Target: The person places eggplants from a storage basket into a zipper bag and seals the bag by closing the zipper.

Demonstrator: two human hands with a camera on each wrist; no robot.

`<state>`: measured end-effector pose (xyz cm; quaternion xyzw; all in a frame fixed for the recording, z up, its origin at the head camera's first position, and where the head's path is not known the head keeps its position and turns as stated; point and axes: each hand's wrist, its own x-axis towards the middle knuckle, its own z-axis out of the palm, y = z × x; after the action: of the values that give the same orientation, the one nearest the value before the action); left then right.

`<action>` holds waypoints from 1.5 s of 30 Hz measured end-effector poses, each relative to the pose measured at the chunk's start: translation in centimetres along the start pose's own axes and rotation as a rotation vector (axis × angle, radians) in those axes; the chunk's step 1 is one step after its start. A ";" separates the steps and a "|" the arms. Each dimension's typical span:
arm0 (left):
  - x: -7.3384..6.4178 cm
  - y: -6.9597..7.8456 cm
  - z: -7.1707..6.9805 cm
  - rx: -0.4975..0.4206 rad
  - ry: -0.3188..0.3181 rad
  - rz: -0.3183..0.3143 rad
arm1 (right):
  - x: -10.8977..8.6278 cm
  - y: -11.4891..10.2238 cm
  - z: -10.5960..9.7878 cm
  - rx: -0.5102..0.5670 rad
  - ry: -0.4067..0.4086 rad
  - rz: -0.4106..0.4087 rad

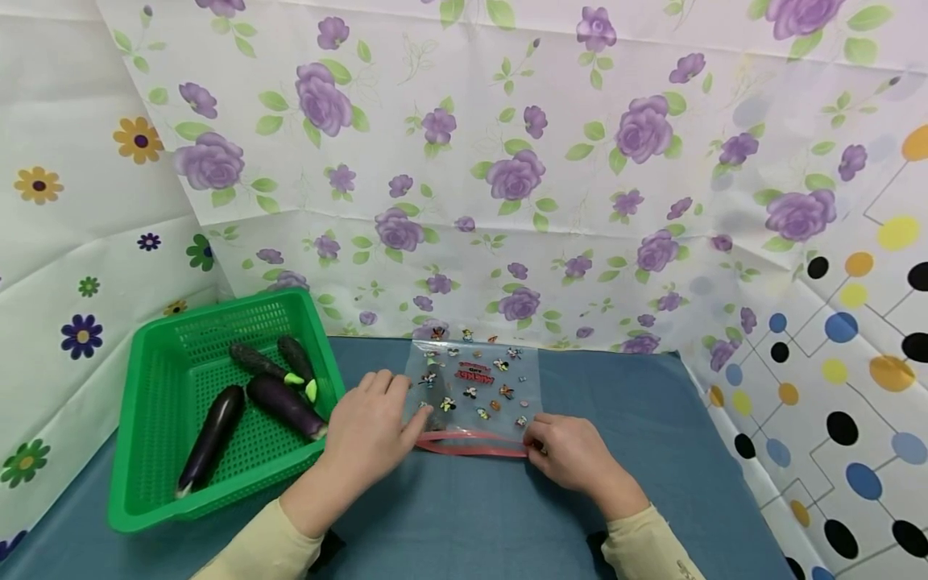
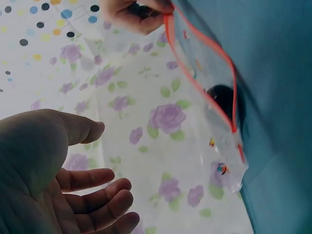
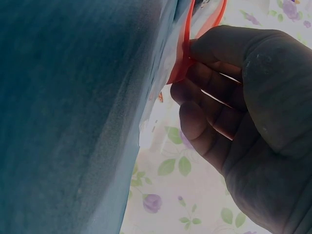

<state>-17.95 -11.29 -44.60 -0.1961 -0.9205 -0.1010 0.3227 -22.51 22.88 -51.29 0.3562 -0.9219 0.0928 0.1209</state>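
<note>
A clear zip bag (image 1: 471, 411) printed with small cartoon figures lies on the table, its red zip edge (image 2: 202, 41) facing the person and gaping. My right hand (image 1: 573, 453) pinches the right end of that edge between thumb and fingers (image 3: 209, 48). Beside the bag's left end, my left hand (image 1: 373, 423) hovers with fingers spread and holds nothing; in the left wrist view its fingers (image 2: 100, 207) stand apart from the bag. Through the bag's mouth a dark rounded thing (image 2: 224, 100) shows inside; its kind cannot be made out.
A green plastic basket (image 1: 134, 419) stands at the left, holding two purple eggplants (image 1: 212, 435) and two dark, bumpy cucumbers (image 1: 293, 354). Blue cloth (image 1: 638, 403) covers the table. Flowered sheeting (image 1: 464, 161) hangs behind, with dotted sheeting (image 1: 855, 362) at the right.
</note>
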 end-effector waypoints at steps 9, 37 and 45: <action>0.2 -2.0 -1.9 -0.015 0.033 -0.116 | -0.1 0.0 0.1 0.003 0.006 -0.006; -0.2 -7.5 -6.6 -0.127 -0.384 -0.492 | -0.1 0.0 -0.1 0.012 -0.017 -0.004; 0.0 -9.5 -7.9 -0.174 -0.534 -0.551 | -0.1 0.0 -0.2 0.016 -0.016 -0.013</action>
<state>-17.65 -22.32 -39.07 0.0125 -0.9781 -0.2072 0.0150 -22.42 22.98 -51.16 0.3637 -0.9198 0.0965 0.1114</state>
